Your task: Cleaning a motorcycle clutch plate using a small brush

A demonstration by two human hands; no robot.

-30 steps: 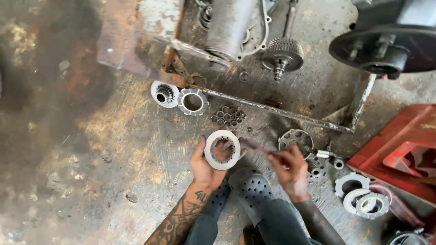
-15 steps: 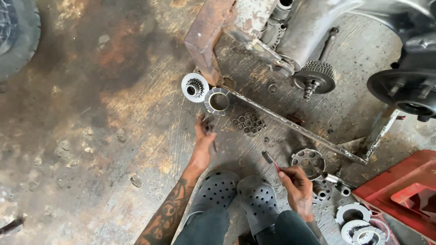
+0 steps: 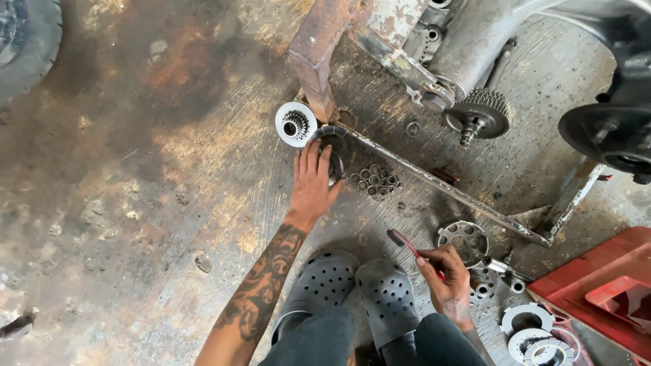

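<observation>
Oil-stained concrete floor [image 3: 135, 203] of a workshop, seen from above; a rusty angle-iron frame [image 3: 447, 186] crossing it serves as landmark.

Work state, as judged: a drive assembly lies stripped into loose parts spread on the floor, none fitted back; sorting or refitting looks barely begun.

Left hand [image 3: 313, 181]: fingers spread flat on a dark ring-shaped housing [image 3: 333, 144] at the frame's upper-left end, touching it, not lifting.

Right hand [image 3: 444, 274]: closed around a red-handled tool [image 3: 405, 244], below the frame's middle.

Count:
- One pale toothed hub [image 3: 296, 124], just left of the housing.
- One cluster of small rollers [image 3: 374, 181], just below the frame; number too fine to tell.
- One holed round plate [image 3: 463, 240], below the frame.
- Three pale rings [image 3: 532, 333], stacked loosely, lower right, well below the frame.
- One gear on a shaft [image 3: 480, 115], above the frame.
- One red crate [image 3: 603, 291], right of the rings.
- Two dark perforated clogs [image 3: 356, 291], between the hands.
</observation>
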